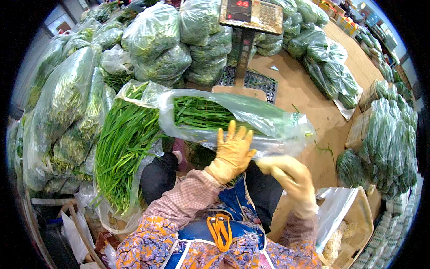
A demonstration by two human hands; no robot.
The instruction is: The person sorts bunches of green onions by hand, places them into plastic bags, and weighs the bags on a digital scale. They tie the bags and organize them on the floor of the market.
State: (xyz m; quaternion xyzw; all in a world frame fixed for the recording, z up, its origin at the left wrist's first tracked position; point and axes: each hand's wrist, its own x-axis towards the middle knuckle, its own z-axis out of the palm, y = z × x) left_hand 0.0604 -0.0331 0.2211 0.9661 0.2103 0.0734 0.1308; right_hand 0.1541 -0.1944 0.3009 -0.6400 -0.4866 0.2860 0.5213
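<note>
A clear plastic bag [268,148] lies across my lap with long green chives [201,110] inside it. My left hand [230,154], in a yellow rubber glove, rests flat on the near side of this bag with its fingers spread. My right hand [289,179], gloved the same way, is bent beside the bag's near right edge. Motion blurs its fingers, so whether they hold the plastic cannot be made out. To the left, a big heap of loose chives [121,152] spills out of an opened plastic bag [127,222].
A platform scale [253,18] with a lit display stands ahead. Stuffed bags of greens [152,40] are piled at the back and left. Bundled greens [389,143] are stacked at the right, above a tan crate [360,224] holding white plastic.
</note>
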